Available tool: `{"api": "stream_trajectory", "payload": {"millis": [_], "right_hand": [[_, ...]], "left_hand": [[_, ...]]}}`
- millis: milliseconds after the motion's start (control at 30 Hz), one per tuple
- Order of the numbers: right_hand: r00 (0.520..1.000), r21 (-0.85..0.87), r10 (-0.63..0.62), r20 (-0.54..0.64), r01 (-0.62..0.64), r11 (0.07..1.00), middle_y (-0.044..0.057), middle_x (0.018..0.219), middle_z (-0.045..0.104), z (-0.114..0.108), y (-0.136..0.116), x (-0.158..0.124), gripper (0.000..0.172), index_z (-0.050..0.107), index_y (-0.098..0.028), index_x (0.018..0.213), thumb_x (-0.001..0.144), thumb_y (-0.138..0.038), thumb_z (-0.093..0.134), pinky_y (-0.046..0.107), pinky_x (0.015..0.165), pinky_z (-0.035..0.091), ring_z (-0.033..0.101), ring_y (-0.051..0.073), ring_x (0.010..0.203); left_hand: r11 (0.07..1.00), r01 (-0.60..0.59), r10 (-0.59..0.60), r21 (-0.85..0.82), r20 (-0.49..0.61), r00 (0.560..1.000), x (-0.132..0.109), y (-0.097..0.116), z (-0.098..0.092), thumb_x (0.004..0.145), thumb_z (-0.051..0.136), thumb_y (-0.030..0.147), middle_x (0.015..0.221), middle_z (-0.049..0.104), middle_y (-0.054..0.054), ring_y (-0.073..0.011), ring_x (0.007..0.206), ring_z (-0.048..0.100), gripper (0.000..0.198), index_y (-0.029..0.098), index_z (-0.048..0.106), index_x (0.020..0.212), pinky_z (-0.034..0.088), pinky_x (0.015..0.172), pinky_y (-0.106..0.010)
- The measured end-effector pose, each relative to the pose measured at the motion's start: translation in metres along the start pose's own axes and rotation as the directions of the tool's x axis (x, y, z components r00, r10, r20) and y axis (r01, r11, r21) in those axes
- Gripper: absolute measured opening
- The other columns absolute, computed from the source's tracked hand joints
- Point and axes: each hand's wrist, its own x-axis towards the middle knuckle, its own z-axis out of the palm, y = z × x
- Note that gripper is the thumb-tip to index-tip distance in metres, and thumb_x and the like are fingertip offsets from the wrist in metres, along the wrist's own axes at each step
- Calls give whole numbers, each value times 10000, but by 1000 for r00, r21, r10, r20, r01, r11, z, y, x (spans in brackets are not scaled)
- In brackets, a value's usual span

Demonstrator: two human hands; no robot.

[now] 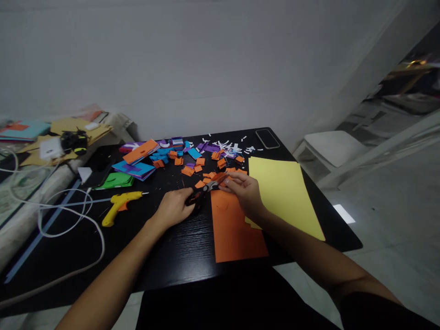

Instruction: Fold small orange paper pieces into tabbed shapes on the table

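Observation:
My left hand [175, 207] is closed round the black handles of a pair of scissors [210, 185], whose blades point right. At the blades, a small orange paper piece [220, 177] is pinched in the fingers of my right hand [244, 190]. Below my right hand lies an orange sheet [237, 233] on the black table [182, 256]. Yellow sheets [287, 197] are stacked beside it, partly under my right wrist. Small orange pieces [188, 171] are scattered just beyond both hands.
A yellow glue gun [120, 204] and a white cable [98, 229] lie at the left. Behind them are green [117, 179] and blue paper [137, 169] stacks. White scraps [228, 147] and a phone [267, 139] are at the back. A white stool [329, 146] stands right of the table.

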Motion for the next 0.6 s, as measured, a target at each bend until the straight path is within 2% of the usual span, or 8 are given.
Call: {"api": "stream_trajectory", "payload": {"millis": [267, 400, 600], "right_hand": [[1000, -29, 7, -27, -7, 1000, 41, 849, 787, 0, 0, 1, 306, 742, -195, 867, 671, -381, 886, 473, 916, 645, 772, 244, 873], [999, -15, 11, -38, -11, 1000, 29, 845, 778, 1, 2, 2, 316, 735, -199, 847, 644, -375, 901, 453, 909, 648, 770, 233, 861], [998, 38, 57, 33, -58, 998, 17, 837, 770, -1, 4, 1, 329, 715, -199, 879, 657, -351, 905, 425, 925, 637, 764, 199, 847]], "left_hand": [[999, 8, -7, -53, 19, 1000, 0, -2, 0, 910, 555, 361, 716, 673, -53, -209, 661, 635, 242, 194, 600, 741, 343, 606, -275], [977, 33, -33, -210, 4, 999, 1, -1, -1, 898, 574, 389, 649, 621, -14, -159, 596, 566, 289, 179, 599, 701, 323, 585, -255], [901, 98, -161, -423, -115, 980, 1, -1, 0, 889, 614, 448, 581, 480, 44, -99, 556, 427, 384, 158, 560, 644, 292, 547, -225]]}}
